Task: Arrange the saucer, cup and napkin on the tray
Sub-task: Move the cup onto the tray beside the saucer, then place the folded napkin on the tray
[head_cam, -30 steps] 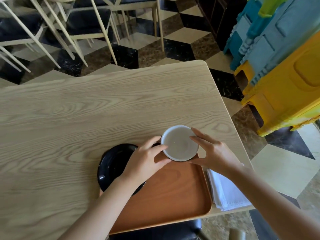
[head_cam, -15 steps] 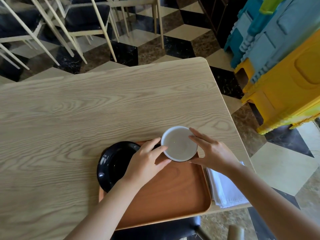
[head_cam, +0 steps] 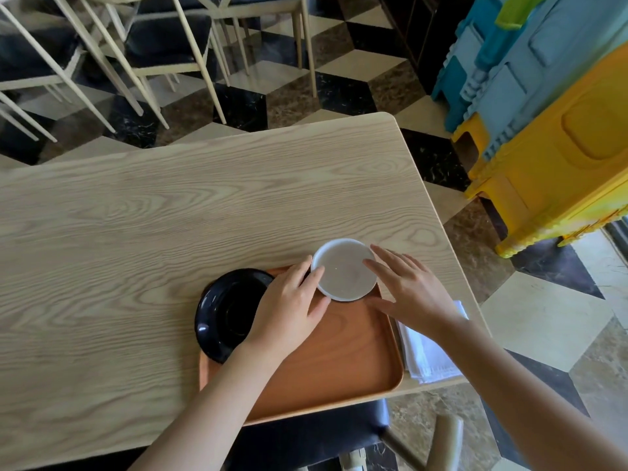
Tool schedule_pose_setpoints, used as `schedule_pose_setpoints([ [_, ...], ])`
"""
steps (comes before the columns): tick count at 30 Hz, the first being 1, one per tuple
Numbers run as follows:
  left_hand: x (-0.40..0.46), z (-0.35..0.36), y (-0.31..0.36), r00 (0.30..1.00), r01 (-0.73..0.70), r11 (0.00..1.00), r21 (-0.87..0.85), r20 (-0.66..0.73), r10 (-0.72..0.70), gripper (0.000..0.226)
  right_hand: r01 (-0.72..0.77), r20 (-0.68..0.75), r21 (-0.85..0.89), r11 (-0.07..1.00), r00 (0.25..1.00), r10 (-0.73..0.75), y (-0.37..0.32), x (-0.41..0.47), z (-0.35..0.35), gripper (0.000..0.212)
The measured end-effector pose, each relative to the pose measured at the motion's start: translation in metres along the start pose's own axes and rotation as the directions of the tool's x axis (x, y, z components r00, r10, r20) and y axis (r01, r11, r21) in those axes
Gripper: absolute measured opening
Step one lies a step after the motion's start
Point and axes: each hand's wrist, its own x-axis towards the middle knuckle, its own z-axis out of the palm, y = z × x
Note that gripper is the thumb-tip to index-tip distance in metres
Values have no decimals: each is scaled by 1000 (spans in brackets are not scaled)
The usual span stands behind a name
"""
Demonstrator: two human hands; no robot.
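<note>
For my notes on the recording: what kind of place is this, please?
Probably a café or a restaurant dining room: a wooden table, several matching chairs on a chequered stone floor, and a serving tray with crockery.

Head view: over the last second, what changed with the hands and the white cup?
Little changed. The right hand opened, its fingers now lying flatter against the white cup's rim instead of curling round it. The left hand kept its touch on the other side. The cup stayed at the tray's far right corner, the black saucer at its left, the napkin on the table beside the tray.
</note>
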Motion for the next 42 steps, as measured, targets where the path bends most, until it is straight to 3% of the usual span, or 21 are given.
schedule_pose_setpoints([
  [3,-14,-4,30,994,-48,995,-84,-104,39,38,-130,-97,46,990,986,134,-4,-29,-6,48],
  [5,-29,6,57,990,-116,986,-117,-95,105,40,-249,-113,76,966,960,256,1,-57,-2,43],
  [8,-49,39,100,971,-214,975,-67,90,220,50,-462,-54,101,881,882,469,15,-98,10,47],
  [11,-62,70,129,924,-244,969,28,311,224,58,-595,49,172,785,801,597,26,-120,18,54],
  [16,-67,89,139,902,-190,978,80,407,142,62,-653,76,311,690,741,667,26,-121,15,54],
  [18,-68,93,136,899,-229,968,100,403,171,64,-697,98,375,611,685,722,29,-116,14,42],
  [20,-68,94,133,893,-260,958,118,406,192,65,-743,144,437,507,614,776,33,-110,10,15],
  [24,-67,88,133,903,-241,966,94,387,188,57,-734,235,565,376,580,780,37,-106,3,19],
  [26,-68,86,133,925,-174,985,22,346,156,50,-700,273,629,338,606,747,34,-106,-4,10],
  [28,-68,83,133,967,-25,970,-242,238,85,47,-652,292,694,307,643,708,29,-107,-11,5],
  [30,-66,75,136,976,163,837,-523,211,-58,46,-605,290,745,281,673,680,22,-110,-20,4],
  [33,-66,67,138,943,321,621,-715,181,-279,38,-538,283,810,231,705,650,11,-113,-32,6],
  [35,-66,61,135,891,422,412,-807,286,-351,39,-500,287,848,175,711,643,4,-115,-38,8],
  [37,-68,56,129,847,493,216,-843,410,-338,47,-465,313,882,83,708,634,-2,-114,-41,3],
  [40,-77,49,113,792,549,91,-831,482,-375,73,-458,364,889,-10,691,624,-11,-109,-38,7],
  [42,-84,42,105,791,523,103,-846,436,-430,70,-488,393,872,-18,679,620,-18,-104,-29,21],
])
